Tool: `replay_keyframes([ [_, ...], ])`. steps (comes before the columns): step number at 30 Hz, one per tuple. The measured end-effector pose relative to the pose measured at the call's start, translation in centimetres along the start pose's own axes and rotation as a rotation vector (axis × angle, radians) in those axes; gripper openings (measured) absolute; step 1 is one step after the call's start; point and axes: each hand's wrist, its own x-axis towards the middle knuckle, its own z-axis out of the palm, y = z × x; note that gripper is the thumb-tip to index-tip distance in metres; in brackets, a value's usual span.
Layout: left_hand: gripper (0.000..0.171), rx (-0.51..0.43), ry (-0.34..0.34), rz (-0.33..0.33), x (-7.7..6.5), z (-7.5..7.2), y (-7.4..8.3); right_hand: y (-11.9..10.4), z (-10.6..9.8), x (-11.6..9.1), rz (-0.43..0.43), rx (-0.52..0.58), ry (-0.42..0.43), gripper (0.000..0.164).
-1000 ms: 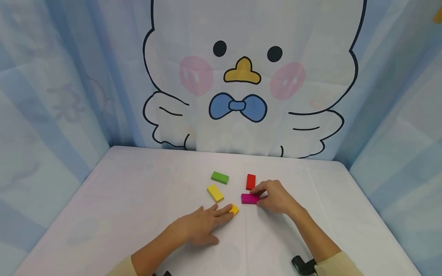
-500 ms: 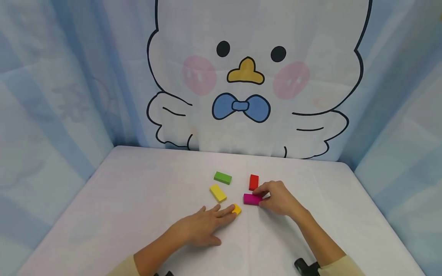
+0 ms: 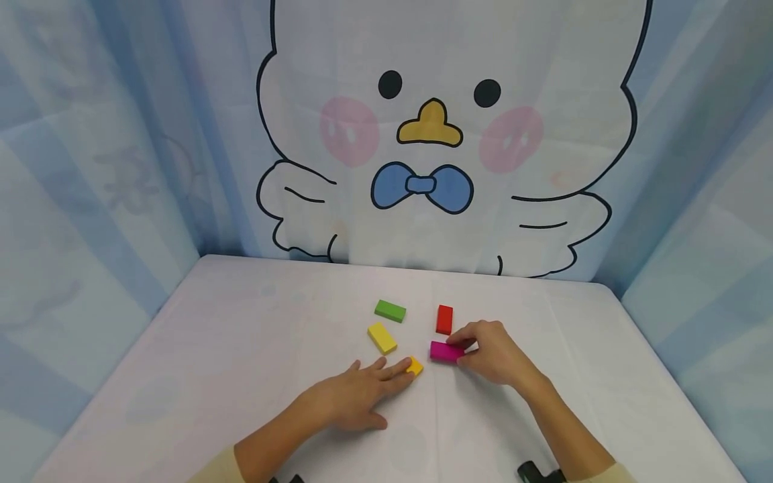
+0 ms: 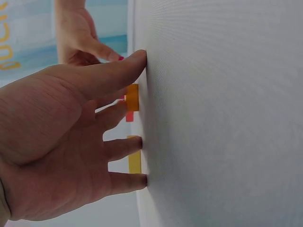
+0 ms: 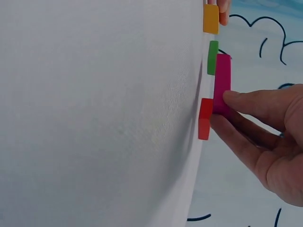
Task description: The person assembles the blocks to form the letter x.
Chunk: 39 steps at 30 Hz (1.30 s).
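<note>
My right hand (image 3: 495, 352) pinches the right end of a magenta block (image 3: 445, 351) between thumb and fingers. The right wrist view shows this magenta block (image 5: 223, 78) raised off the tabletop, farther out than the red block (image 5: 204, 119). My left hand (image 3: 356, 400) lies spread with straight fingers, two fingertips on an orange block (image 3: 415, 366) that they partly cover. In the left wrist view its other fingertips touch the cloth. A yellow block (image 3: 382, 338) lies just beyond the left hand. Behind the magenta block is the red one.
A green block (image 3: 390, 310) lies farthest back, beyond the yellow one. White cloth covers the table (image 3: 253, 322). A curtain (image 3: 423, 235) printed with a cartoon bird stands at the back edge. Beside the right sleeve is a black device (image 3: 537, 472).
My right hand has drifted slightly right and nearer the person, carrying the magenta block away from the red one. My left hand keeps its place on the orange block.
</note>
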Motion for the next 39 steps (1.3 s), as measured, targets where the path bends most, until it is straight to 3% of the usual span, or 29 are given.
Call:
replay_keyframes([
  [15,0.085,-0.001,0.008,0.011,-0.1,-0.1,0.0,-1.6,-0.2,-2.7,0.05,0.036,0.016,0.031],
  [39,0.087,-0.034,-0.001,-0.022,-0.1,0.0,0.2,-2.9,0.3,-3.6,0.088,0.048,-0.028,0.031],
])
